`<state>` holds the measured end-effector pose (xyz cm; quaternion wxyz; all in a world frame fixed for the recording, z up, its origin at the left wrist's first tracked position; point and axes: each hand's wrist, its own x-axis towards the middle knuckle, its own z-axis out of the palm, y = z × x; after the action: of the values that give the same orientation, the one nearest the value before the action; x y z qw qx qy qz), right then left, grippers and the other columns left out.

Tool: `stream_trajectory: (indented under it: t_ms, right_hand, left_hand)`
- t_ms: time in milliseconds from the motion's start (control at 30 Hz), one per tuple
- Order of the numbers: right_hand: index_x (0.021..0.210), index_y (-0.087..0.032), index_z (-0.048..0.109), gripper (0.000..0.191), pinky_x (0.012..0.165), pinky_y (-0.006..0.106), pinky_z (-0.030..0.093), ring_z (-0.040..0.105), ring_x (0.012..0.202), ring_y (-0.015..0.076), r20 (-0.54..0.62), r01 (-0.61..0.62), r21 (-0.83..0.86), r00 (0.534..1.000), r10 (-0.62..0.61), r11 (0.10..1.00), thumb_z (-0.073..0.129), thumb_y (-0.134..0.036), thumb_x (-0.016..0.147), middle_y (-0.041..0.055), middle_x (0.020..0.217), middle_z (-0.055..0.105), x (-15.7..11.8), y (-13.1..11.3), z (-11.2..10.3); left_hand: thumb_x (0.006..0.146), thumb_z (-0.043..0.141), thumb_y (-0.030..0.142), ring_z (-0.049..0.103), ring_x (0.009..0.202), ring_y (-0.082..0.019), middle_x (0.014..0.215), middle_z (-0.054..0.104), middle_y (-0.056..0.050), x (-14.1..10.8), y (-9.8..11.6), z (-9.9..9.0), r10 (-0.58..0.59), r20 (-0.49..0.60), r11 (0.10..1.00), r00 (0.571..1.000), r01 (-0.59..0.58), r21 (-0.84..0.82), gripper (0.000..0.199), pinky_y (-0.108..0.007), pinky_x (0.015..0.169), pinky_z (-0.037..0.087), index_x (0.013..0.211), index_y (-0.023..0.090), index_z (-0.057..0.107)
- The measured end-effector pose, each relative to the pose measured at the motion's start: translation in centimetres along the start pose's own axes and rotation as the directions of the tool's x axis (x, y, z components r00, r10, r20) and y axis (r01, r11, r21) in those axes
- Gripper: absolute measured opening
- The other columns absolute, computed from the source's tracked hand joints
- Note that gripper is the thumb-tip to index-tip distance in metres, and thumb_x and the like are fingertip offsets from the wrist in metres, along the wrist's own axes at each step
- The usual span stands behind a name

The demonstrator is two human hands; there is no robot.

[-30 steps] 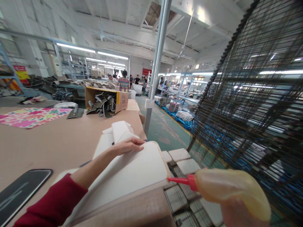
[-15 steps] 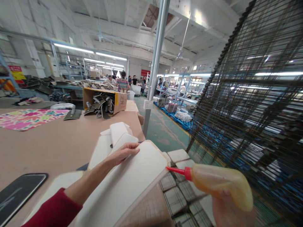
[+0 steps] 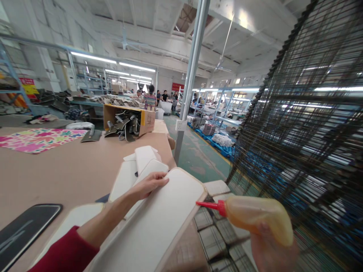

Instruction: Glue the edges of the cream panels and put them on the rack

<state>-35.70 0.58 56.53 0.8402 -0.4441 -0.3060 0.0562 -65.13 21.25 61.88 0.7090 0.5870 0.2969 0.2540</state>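
Note:
A long white panel with rounded corners slants across the lower middle. My left hand grips its upper left edge, fingers on top. In my right hand is a squeeze bottle of yellowish liquid, tipped sideways. Its red nozzle points left, with the tip at the panel's right edge; whether it touches is unclear. A pale, glossy strip runs along the panel's rim near the top right corner. More white panels lie behind my left hand on the brown table.
A black panel lies at the lower left. Farther back are a floral cloth and an open carton of dark pieces. A metal post stands at the table edge, with a wire rack on the right. People stand in the distance.
The nozzle and bottle have shifted slightly left, now lower along the panel's right edge. The background has moved a little to the right in the view. My left hand keeps its hold.

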Motion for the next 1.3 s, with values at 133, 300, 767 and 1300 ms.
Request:
stream_trajectory:
  t_ms: [133, 300, 767, 1300]
  right_hand:
    - [0.098, -0.021, 0.070, 0.052, 0.065, 0.024, 0.058, 0.064, 0.085, 0.0235, -0.046, -0.075, 0.004, 0.996, 0.075, 0.997, 0.099, -0.038, 0.058, 0.0069, 0.094, 0.069, -0.6, -1.0, 1.5]
    - [0.102, -0.023, 0.070, 0.052, 0.072, 0.021, 0.058, 0.063, 0.091, 0.0209, -0.018, -0.165, 0.131, 0.986, 0.168, 0.978, 0.099, -0.032, 0.059, 0.0042, 0.092, 0.067, -1.1, -1.4, 2.7]
    - [0.089, -0.018, 0.071, 0.046, 0.061, 0.031, 0.062, 0.070, 0.078, 0.0288, 0.073, -0.109, -0.057, 0.991, 0.113, 0.992, 0.099, -0.035, 0.057, 0.0082, 0.081, 0.068, -0.1, 1.2, 1.5]
    - [0.096, -0.020, 0.071, 0.051, 0.058, 0.025, 0.061, 0.070, 0.077, 0.0252, 0.117, -0.197, 0.060, 0.975, 0.189, 0.979, 0.100, -0.030, 0.055, 0.0088, 0.089, 0.071, -1.4, 2.2, 1.2]
  left_hand:
    - [0.058, 0.091, 0.051, 0.068, 0.073, -0.019, 0.081, 0.075, -0.005, 0.1, -0.1, -0.2, -0.023, -0.024, 1.000, 0.999, 0.022, -0.012, 0.060, -0.026, 0.066, 0.053, 0.100, 0.014, 0.072]
    - [0.053, 0.092, 0.051, 0.069, 0.072, -0.019, 0.078, 0.075, -0.005, 0.4, -0.2, -0.5, -0.034, -0.049, 0.999, 0.998, 0.033, -0.026, 0.059, -0.028, 0.067, 0.054, 0.094, 0.014, 0.072]
    - [0.052, 0.090, 0.058, 0.066, 0.062, -0.017, 0.073, 0.074, -0.004, 1.5, -0.8, -1.6, -0.068, -0.099, 0.997, 0.993, 0.071, 0.025, 0.057, -0.025, 0.059, 0.049, 0.081, 0.014, 0.067]
    - [0.056, 0.089, 0.052, 0.067, 0.067, -0.019, 0.072, 0.074, -0.004, 3.5, -1.5, -2.5, -0.088, -0.132, 0.996, 0.987, 0.089, 0.003, 0.047, -0.029, 0.065, 0.050, 0.076, 0.014, 0.068]
